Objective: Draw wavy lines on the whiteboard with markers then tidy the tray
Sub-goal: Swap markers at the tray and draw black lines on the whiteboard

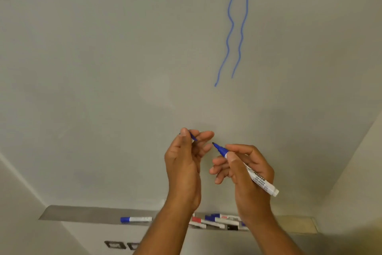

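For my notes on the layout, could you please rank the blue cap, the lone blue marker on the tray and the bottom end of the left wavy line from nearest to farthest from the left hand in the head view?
1. Blue cap: pinched in the left hand itself.
2. Left wavy line, bottom end: above, slightly right, on the whiteboard.
3. Lone blue marker: below-left, on the tray.

Metal tray (82, 212) runs under whiteboard (103, 68). One blue-capped marker (136, 219) lies alone left of the marker pile (217, 222): red, blue and black caps, jumbled, partly hidden behind forearms.
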`<state>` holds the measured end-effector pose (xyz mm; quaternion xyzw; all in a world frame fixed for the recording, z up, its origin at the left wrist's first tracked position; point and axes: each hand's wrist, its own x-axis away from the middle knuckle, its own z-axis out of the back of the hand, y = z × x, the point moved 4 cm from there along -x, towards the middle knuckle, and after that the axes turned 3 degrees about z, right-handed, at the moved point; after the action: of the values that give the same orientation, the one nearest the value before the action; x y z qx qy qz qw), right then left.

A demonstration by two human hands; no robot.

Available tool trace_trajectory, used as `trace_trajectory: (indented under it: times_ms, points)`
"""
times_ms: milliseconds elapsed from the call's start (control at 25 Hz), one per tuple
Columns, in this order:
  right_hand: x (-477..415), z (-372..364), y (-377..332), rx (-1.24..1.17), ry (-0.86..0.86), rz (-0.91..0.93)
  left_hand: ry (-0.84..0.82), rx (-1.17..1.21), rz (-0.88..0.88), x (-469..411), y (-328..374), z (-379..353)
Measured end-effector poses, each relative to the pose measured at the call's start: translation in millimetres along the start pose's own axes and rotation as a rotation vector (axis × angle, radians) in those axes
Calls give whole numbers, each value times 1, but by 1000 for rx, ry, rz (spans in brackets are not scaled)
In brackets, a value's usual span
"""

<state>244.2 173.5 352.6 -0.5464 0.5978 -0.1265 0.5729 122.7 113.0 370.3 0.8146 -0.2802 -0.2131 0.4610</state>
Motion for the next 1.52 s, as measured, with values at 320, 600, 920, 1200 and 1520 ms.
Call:
trace_trajectory:
  times_ms: [320, 600, 920, 1200, 1520]
  points:
    - [-135, -33, -114, 102, 88, 464, -54, -537, -859, -74, 142, -59]
    - [-240, -48, -193, 260, 193, 679, -49, -873, -1360, -139, 235, -126]
    - [-297, -55, -212, 362, 190, 788, 118, -1014, -1794, -175, 254, -154]
    - [-308, -57, -216, 439, 217, 857, 144, -987, -1847, -179, 251, -153]
    - [-284, -47, -200, 519, 103, 839, 172, -990, -1875, -181, 249, -152]
